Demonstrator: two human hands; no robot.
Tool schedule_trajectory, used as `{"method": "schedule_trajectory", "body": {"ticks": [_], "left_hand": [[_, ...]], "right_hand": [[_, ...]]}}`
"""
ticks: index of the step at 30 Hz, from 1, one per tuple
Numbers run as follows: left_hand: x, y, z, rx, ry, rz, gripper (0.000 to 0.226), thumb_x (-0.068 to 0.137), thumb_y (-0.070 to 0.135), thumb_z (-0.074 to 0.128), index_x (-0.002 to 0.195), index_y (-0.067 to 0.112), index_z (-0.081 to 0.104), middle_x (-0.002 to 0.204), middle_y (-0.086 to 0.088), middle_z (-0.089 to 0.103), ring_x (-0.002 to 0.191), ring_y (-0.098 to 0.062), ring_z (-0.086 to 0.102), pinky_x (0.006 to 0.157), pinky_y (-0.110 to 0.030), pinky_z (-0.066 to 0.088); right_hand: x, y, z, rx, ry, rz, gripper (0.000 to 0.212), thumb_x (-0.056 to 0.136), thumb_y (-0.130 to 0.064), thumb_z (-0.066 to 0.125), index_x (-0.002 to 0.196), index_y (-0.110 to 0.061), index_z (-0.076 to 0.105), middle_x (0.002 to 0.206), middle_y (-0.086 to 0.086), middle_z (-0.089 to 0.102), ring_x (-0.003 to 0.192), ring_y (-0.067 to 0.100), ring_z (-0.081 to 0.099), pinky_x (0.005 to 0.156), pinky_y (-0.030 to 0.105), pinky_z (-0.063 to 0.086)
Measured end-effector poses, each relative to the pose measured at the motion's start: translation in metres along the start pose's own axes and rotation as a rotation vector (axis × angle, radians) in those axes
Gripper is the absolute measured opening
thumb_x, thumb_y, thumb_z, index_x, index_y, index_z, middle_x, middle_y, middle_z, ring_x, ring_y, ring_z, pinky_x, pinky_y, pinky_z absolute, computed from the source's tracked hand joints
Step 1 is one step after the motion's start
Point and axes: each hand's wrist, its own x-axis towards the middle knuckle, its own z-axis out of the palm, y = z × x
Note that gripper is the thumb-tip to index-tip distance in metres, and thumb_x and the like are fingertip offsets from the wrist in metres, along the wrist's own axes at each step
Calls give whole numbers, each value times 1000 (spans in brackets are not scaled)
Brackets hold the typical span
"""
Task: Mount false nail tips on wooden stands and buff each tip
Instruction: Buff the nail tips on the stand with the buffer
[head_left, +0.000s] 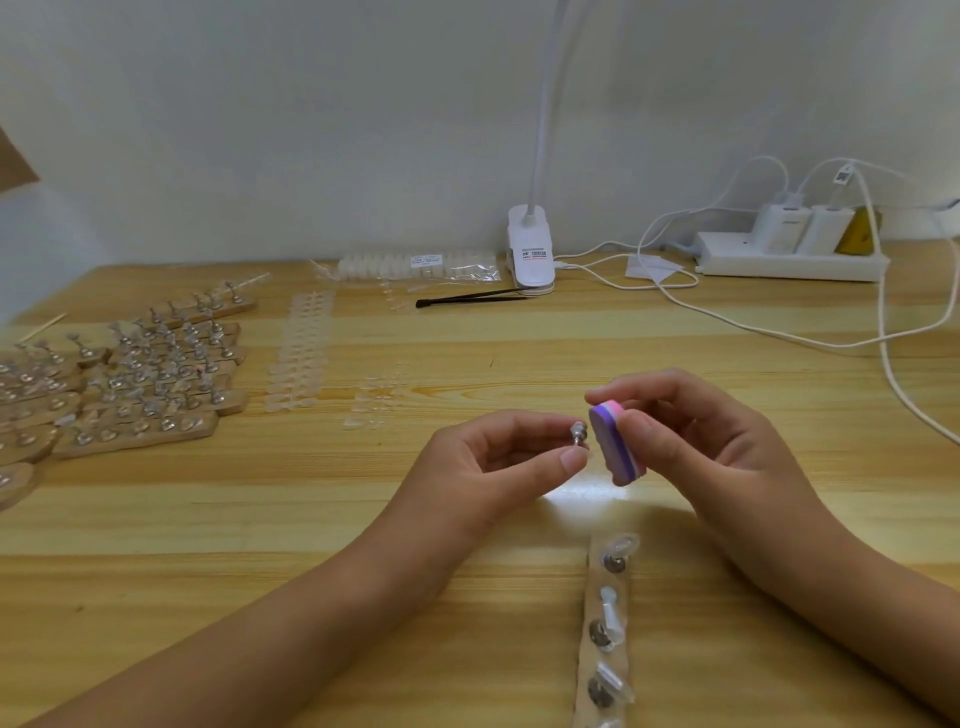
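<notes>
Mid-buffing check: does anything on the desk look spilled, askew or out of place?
Loose clear tips lie scattered on the desk left of the left hand, outside the neat strips. The stands at far left sit in an uneven, overlapping pile. Nothing looks broken.

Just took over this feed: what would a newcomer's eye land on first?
At the centre, the left hand pinches a small metal holder while the right hand holds a pink-and-purple buffer block beside it. Far left lies a crowded heap of wooden stands with mounted tips; another wooden strip lies near the front edge, below the right hand.
</notes>
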Motion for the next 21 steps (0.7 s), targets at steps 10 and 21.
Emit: {"method": "schedule_trajectory", "body": {"ticks": [10,21], "left_hand": [[3,-1,-1,-104,66,-20,18,71,30,79,88,25,78,75,13,70,69,2,61,73,-17,48],[2,-1,1,-60,76,-27,29,64,41,79,88,25,78,71,14,67,65,4,59,67,-13,46]], "right_hand": [[-2,-4,3,2,-62,58,17,79,-29,75,93,-20,74,86,11,70,70,14,66,69,18,53],[-1,-2,2,14,10,13,30,73,-30,69,96,-11,70,82,6,70,69,13,64,68,20,54]]}}
